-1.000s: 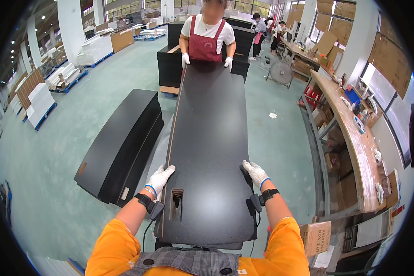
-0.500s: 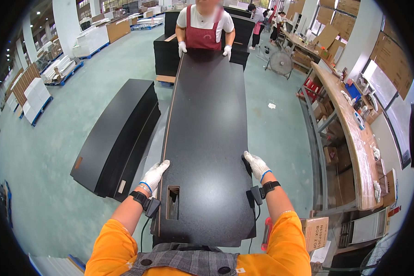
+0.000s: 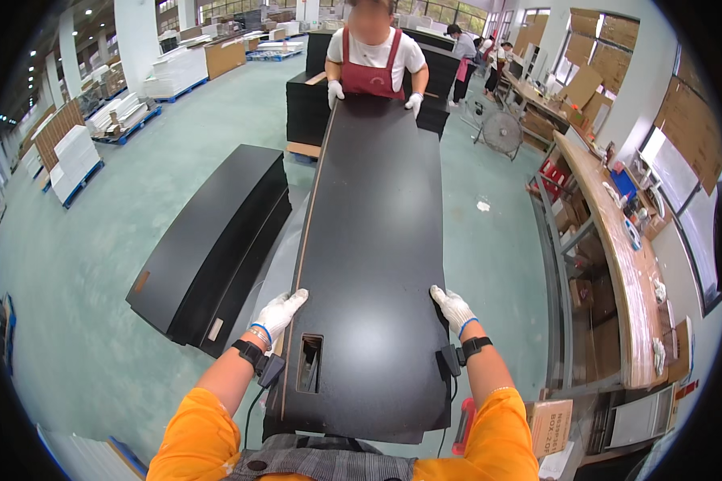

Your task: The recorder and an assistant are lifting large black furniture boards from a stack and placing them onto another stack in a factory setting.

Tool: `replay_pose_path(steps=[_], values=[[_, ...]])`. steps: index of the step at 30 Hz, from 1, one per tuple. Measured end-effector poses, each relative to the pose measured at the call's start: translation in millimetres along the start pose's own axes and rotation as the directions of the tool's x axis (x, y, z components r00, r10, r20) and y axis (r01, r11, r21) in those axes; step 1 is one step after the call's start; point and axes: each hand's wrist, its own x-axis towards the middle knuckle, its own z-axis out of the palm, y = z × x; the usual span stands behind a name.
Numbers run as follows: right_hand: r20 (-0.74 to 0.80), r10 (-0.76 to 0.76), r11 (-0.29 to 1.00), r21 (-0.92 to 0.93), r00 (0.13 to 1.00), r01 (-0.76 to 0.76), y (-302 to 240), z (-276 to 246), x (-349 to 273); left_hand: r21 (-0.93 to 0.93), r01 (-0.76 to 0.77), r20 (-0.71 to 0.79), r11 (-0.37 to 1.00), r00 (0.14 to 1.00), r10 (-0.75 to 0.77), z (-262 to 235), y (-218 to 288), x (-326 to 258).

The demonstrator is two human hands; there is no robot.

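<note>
A long black board (image 3: 377, 232) stretches away from me, with a rectangular cutout (image 3: 310, 363) near its close left corner. My left hand (image 3: 281, 314), in a white glove, is closed on the left long edge, thumb on top and other fingers mostly hidden. On the opposite edge my right hand (image 3: 453, 309), gloved likewise, holds the board with its thumb over the top. At the far end a co-worker in a dark red apron (image 3: 371, 76) has both white-gloved hands at the board's corners. Layered edges show along the left side; how many boards lie there I cannot tell.
A stack of black boards (image 3: 208, 232) stands on the floor to the left. Taller black stacks (image 3: 305, 112) are behind the co-worker. Along the right runs a long workbench (image 3: 618, 264) with tools, and a floor fan (image 3: 500, 128) stands farther back. A cardboard box (image 3: 552, 425) sits near my right elbow.
The whole scene has shifted slightly down and right in the picture. Both my hands keep their places on the board's edges, and the co-worker still holds the far end.
</note>
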Motion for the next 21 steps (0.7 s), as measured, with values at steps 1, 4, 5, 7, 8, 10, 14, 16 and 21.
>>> replay_pose_path(steps=[1, 4, 5, 7, 8, 10, 14, 16, 21], values=[[0.038, 0.009, 0.999, 0.048, 0.999, -0.011, 0, 0, 4, -0.014, 0.001, 0.016, 1.0, 1.0, -0.001, -3, 0, -1], [0.093, -0.196, 0.978, -0.052, 0.976, 0.202, 10, -8, 10, -0.13, -0.024, 0.116, 0.991, 0.992, 0.039, -11, -1, -3], [0.121, -0.211, 0.971, -0.092, 0.97, 0.223, 15, -10, 11, -0.18, -0.035, 0.157, 0.983, 0.986, 0.064, -12, -3, -4], [0.163, -0.365, 0.852, -0.338, 0.916, 0.4, 27, -14, 6, -0.231, 0.011, 0.232, 0.973, 0.972, 0.044, -14, -10, -8], [0.177, -0.371, 0.807, -0.424, 0.912, 0.411, 35, -16, -4, -0.234, 0.07, 0.265, 0.97, 0.964, -0.006, -15, -17, -14], [0.187, -0.258, 0.853, -0.417, 0.948, 0.315, 49, -18, -27, -0.228, 0.11, 0.307, 0.967, 0.951, -0.036, -16, -33, -29], [0.22, 0.199, 0.928, 0.27, 0.955, -0.256, 75, -7, -84, -0.341, 0.166, 0.356, 0.925, 0.934, -0.037, -16, -58, -64], [0.211, 0.214, 0.896, 0.345, 0.954, -0.278, 81, 2, -103, -0.279, 0.139, 0.396, 0.95, 0.918, -0.018, -17, -59, -76], [0.113, 0.182, 0.923, 0.323, 0.977, -0.209, 72, 28, -97, 0.053, 0.103, 0.197, 0.993, 0.974, -0.111, -16, -52, -81]])
